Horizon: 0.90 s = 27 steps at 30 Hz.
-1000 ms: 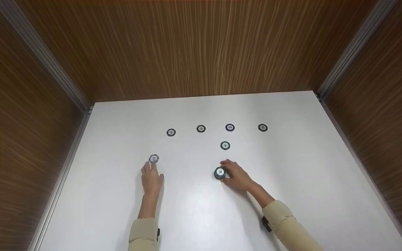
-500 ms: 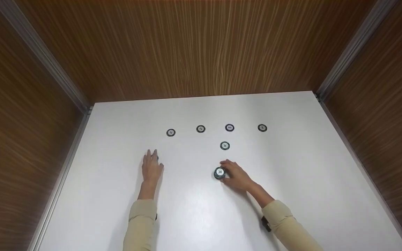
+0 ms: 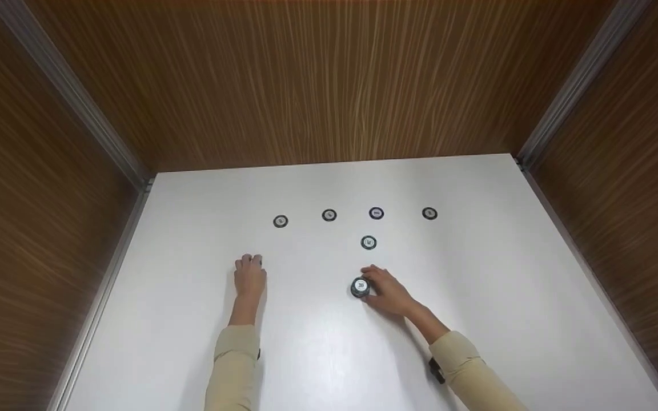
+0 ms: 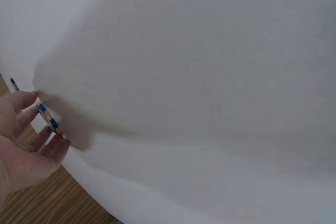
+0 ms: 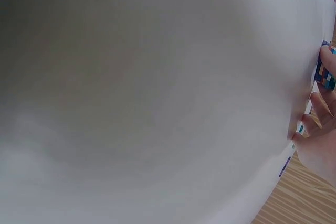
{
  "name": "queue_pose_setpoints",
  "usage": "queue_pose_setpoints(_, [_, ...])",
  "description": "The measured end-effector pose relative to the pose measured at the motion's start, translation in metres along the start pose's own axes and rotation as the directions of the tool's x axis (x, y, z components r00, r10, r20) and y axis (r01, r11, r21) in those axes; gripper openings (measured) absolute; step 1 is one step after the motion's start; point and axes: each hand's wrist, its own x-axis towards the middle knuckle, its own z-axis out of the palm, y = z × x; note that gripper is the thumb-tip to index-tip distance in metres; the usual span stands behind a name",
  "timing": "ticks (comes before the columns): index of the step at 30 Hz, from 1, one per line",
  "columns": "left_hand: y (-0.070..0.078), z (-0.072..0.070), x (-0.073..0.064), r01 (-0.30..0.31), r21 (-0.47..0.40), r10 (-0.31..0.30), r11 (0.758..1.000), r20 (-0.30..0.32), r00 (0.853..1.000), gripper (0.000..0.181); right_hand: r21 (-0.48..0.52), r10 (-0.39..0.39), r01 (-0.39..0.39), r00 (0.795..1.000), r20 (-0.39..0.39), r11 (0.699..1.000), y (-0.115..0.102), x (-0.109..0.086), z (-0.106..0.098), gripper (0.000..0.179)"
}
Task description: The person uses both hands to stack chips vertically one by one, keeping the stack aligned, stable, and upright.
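Observation:
My left hand (image 3: 249, 278) is on the left half of the white table, its fingers curled. In the left wrist view it pinches a poker chip (image 4: 48, 118) with a blue and white edge, tilted on its side. From the head view that chip is mostly hidden under the fingers. Right of centre, my right hand (image 3: 389, 291) grips a short stack of poker chips (image 3: 360, 286) from its right side, thumb in front and fingers behind. The stack's mixed coloured edges (image 5: 325, 72) show in the right wrist view. Just behind the stack lies a single green-edged chip (image 3: 368, 242).
Farther back, a loose row of single dark-edged chips lies flat: a leftmost chip (image 3: 280, 221), two middle chips (image 3: 329, 215) and a rightmost chip (image 3: 429, 213). Brown wood-grain panels (image 3: 329, 85) wall the white table (image 3: 306, 354) at the back and both sides.
My left hand first reached forward over the blue and white chip, then curled its fingers and picked the chip up in a pinch. The right hand keeps its place on the stack.

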Motion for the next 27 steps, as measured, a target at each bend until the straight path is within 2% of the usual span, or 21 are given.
queue_pose_setpoints(5, [0.001, -0.001, -0.001, -0.005, 0.008, 0.005, 1.0, -0.031, 0.999, 0.016, 0.007, 0.02, -0.02, 1.0, 0.011, 1.0, -0.001, 0.002, 0.0, 0.049])
queue_pose_setpoints(14, [0.013, 0.001, 0.0, -0.029, 0.163, 0.035, 0.986, -0.031, 0.999, 0.009, 0.014, 0.004, -0.004, 1.0, -0.02, 1.0, 0.001, 0.001, -0.002, 0.048])
queue_pose_setpoints(18, [0.021, 0.001, 0.0, -0.042, 0.153, 0.048, 0.987, -0.034, 0.998, 0.008, 0.024, 0.029, -0.029, 0.999, -0.028, 0.999, 0.001, -0.002, -0.004, 0.046])
queue_pose_setpoints(21, [0.026, -0.001, 0.0, -0.037, 0.117, 0.038, 0.992, -0.008, 0.999, 0.011, 0.035, 0.037, -0.036, 0.999, -0.025, 0.999, 0.001, -0.002, -0.004, 0.045])
queue_pose_setpoints(27, [0.025, -0.004, -0.004, -0.031, 0.041, 0.03, 0.999, 0.024, 0.999, 0.012, 0.012, 0.006, -0.006, 1.0, -0.011, 1.0, 0.0, 0.002, 0.002, 0.046])
